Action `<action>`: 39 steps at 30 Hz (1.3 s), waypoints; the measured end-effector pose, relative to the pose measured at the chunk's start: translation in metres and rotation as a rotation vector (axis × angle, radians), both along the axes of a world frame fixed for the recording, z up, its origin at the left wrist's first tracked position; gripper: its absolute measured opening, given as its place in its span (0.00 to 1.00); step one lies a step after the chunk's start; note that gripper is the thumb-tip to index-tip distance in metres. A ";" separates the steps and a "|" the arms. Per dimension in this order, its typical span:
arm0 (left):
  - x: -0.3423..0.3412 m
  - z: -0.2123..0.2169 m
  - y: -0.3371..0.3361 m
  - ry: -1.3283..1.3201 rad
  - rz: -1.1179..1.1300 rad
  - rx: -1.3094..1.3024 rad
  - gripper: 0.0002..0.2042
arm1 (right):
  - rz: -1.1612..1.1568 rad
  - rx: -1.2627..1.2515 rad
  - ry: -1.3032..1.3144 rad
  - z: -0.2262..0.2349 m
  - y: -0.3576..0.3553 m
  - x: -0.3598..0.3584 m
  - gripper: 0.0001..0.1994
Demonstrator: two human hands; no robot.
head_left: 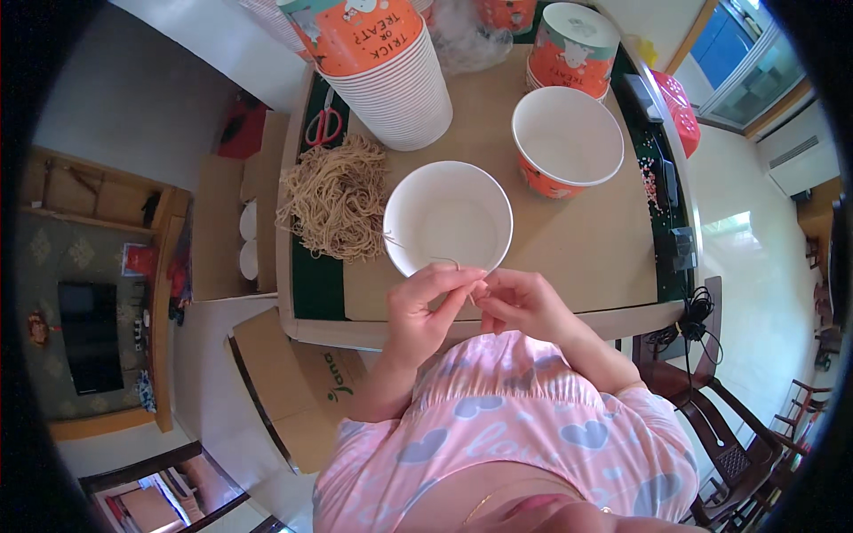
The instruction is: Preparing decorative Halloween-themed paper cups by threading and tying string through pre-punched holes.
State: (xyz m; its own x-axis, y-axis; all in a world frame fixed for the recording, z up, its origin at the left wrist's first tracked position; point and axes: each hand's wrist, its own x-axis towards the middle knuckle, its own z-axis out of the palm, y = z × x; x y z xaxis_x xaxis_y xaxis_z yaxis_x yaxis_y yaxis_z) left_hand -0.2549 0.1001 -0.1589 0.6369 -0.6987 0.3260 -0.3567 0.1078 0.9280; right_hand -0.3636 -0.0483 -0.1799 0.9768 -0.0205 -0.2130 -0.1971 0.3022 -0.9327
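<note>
My left hand (421,306) and my right hand (524,300) meet at the table's near edge, both with fingertips pinched together. Between them they hold a thin tan string (446,260), whose loose end curls up over the left fingertips. Just beyond my hands stands a white-lined paper bucket (449,213), upright, with its mouth toward me. A short end of string pokes out at its left rim. Left of the bucket lies a tangled heap of tan strings (336,200). A second bucket (569,138), orange outside, stands farther back to the right.
A tall stack of nested paper buckets (391,98) rises behind the string heap, beside red-handled scissors (324,124). Upside-down buckets (576,53) stand at the far right. Small beads (649,178) and dark cords (691,320) lie along the right edge. Cardboard boxes (293,382) sit left.
</note>
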 end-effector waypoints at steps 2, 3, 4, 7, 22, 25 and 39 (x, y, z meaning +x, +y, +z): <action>0.001 -0.005 0.002 0.096 -0.045 -0.047 0.10 | 0.000 0.013 -0.007 -0.003 -0.002 -0.003 0.09; 0.000 -0.007 0.002 0.098 -0.045 -0.048 0.10 | 0.008 0.054 -0.005 -0.004 -0.004 -0.005 0.08; -0.002 -0.009 0.002 0.089 -0.081 -0.043 0.10 | 0.015 0.095 -0.004 -0.005 -0.004 -0.006 0.08; -0.013 -0.009 -0.002 0.171 -0.096 -0.023 0.11 | 0.081 0.148 -0.026 -0.009 0.001 -0.006 0.07; 0.013 -0.023 0.008 -0.586 0.047 0.290 0.09 | -0.947 0.379 -0.253 -0.011 -0.039 0.006 0.13; 0.017 -0.013 0.015 -0.550 0.011 0.318 0.11 | -0.653 0.432 -0.299 -0.002 -0.041 -0.001 0.20; 0.007 0.017 -0.025 -0.528 -0.083 0.099 0.16 | 0.023 0.169 -0.250 0.038 -0.011 -0.012 0.33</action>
